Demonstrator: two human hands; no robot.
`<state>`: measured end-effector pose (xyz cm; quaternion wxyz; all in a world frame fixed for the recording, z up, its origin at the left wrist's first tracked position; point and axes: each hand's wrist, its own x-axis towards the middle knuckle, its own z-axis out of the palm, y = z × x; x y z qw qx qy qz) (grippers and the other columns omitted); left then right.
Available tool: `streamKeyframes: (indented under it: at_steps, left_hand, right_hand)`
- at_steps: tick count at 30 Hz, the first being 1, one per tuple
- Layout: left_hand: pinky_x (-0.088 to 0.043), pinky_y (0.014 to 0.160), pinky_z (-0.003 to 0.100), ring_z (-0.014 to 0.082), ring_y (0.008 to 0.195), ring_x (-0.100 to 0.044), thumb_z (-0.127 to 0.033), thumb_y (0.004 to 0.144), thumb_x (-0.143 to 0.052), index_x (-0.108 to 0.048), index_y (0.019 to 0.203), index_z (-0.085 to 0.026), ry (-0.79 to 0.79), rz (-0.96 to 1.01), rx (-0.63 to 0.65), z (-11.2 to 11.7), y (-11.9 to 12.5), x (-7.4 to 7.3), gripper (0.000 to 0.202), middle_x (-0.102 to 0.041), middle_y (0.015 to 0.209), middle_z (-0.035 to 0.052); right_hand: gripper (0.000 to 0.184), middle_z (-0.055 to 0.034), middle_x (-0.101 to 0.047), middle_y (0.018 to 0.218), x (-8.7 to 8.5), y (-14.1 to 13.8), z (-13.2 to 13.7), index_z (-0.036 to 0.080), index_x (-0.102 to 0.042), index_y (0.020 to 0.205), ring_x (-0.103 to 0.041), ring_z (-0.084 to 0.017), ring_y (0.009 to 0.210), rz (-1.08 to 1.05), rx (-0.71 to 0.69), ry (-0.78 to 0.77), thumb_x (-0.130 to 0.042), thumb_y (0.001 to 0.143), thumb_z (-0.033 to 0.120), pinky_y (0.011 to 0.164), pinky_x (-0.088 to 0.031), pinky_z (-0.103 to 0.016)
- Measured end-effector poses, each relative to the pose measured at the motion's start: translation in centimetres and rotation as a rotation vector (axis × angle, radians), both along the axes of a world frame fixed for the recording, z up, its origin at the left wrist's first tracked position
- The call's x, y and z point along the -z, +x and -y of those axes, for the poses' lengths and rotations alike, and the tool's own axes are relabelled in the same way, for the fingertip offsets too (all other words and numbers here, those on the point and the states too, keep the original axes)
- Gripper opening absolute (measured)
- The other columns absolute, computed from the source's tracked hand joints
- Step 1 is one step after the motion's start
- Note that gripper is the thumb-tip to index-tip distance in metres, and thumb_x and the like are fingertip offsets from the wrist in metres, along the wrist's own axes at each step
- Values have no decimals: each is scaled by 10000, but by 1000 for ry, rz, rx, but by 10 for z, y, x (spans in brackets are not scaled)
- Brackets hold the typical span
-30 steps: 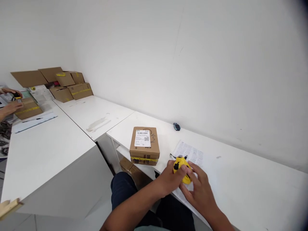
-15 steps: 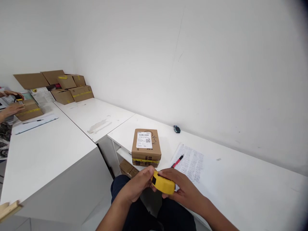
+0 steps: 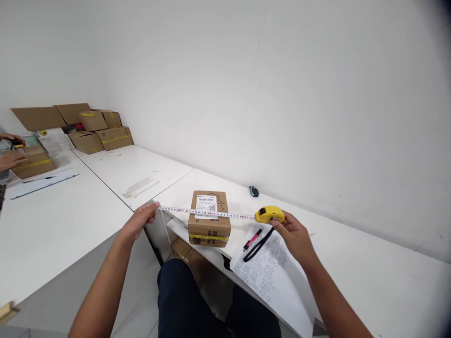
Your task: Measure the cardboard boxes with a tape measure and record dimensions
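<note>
My right hand (image 3: pixel 294 234) grips a yellow tape measure case (image 3: pixel 269 214), its black wrist strap (image 3: pixel 256 246) hanging down. My left hand (image 3: pixel 140 221) pinches the free end of the white tape blade (image 3: pixel 207 213), which is stretched level above a small cardboard box (image 3: pixel 209 224). The box stands on the white table (image 3: pixel 352 263) and has a white barcode label on top and yellow tape round its side. The blade runs across the top of the box, from left to right.
A sheet of written paper (image 3: pixel 271 277) with a red pen (image 3: pixel 252 240) lies right of the box. A small dark object (image 3: pixel 253 191) sits by the wall. Several cardboard boxes (image 3: pixel 100 134) are stacked far left, where another person's hands (image 3: pixel 10 157) work on a box.
Both hands held the tape measure together near my lap. They have since moved apart, pulling the blade out over the box, and the pen is uncovered.
</note>
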<state>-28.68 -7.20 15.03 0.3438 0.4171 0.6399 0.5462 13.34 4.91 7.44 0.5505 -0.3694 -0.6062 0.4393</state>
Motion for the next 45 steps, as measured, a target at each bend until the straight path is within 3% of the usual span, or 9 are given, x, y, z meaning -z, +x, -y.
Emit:
streamKeyframes:
  at_steps: [8, 14, 17, 20, 23, 26, 30, 36, 45]
  left_hand:
    - [-254, 527, 250, 117, 541, -330, -705, 740, -571, -433, 642, -208, -182, -262, 239, -44, 46, 25, 524, -377, 581, -55]
    - [-212, 520, 246, 118, 552, -322, -639, 692, -648, -353, 598, -214, -173, -375, 239, -54, 63, 19, 526, -344, 579, -56]
    - [-232, 528, 242, 115, 546, -327, -603, 737, -620, -365, 596, -211, -110, -359, 254, -52, 61, 9, 489, -335, 570, -59]
    - [-299, 556, 245, 121, 555, -378, -591, 797, -566, -429, 639, -207, 9, -371, 254, -58, 60, -14, 437, -405, 578, -51]
    - [-361, 604, 263, 138, 607, -461, -573, 830, -542, -496, 708, -200, 109, -432, 264, -86, 63, -42, 395, -520, 645, -15]
    - [-395, 637, 276, 160, 679, -537, -540, 875, -473, -500, 753, -198, 25, -546, 276, -129, 74, -54, 365, -605, 758, 30]
    - [-388, 633, 298, 195, 690, -563, -487, 863, -508, -482, 743, -203, -156, -696, 262, -171, 90, -35, 309, -632, 756, 56]
    - [-386, 673, 298, 214, 798, -601, -515, 844, -538, -531, 856, -215, -163, -772, 274, -177, 94, 0, 300, -683, 929, 55]
    - [-391, 618, 281, 181, 706, -575, -511, 826, -566, -546, 765, -215, -95, -777, 335, -177, 93, 5, 304, -663, 779, 11]
  right_hand:
    - [480, -100, -678, 1146, 15, -68, -3, 199, -564, 1212, -649, -249, 1010, 157, -71, 98, -632, 839, 493, 925, -509, -443]
    - [449, -90, -691, 1087, 7, -67, 4, 191, -581, 1176, -651, -233, 926, 275, -14, 146, -606, 848, 496, 825, -540, -395]
    - [390, -73, -707, 967, -2, -57, 21, 201, -633, 1060, -653, -229, 838, 353, 120, 256, -657, 805, 495, 751, -550, -378]
    - [304, -74, -700, 934, -12, -55, 56, 216, -611, 985, -666, -232, 833, 356, 253, 538, -716, 780, 415, 733, -560, -381]
    - [238, -121, -668, 1110, -18, -73, 101, 237, -533, 862, -654, -269, 1021, 286, 316, 794, -738, 767, 312, 800, -567, -423]
    - [252, -118, -632, 1217, -15, -106, 138, 251, -442, 774, -620, -265, 1129, 290, 217, 913, -694, 782, 253, 867, -559, -437]
    - [259, -104, -645, 1193, -3, -146, 156, 250, -404, 834, -634, -238, 1109, 248, 151, 938, -636, 765, 158, 947, -520, -450]
    - [487, -120, -561, 1142, -1, -171, 133, 242, -379, 1147, -589, -260, 1046, 99, 310, 766, -625, 744, 125, 889, -501, -523]
    - [442, -113, -530, 1125, -10, -196, 93, 231, -469, 1149, -552, -305, 1044, 275, 361, 636, -551, 728, 126, 890, -412, -530]
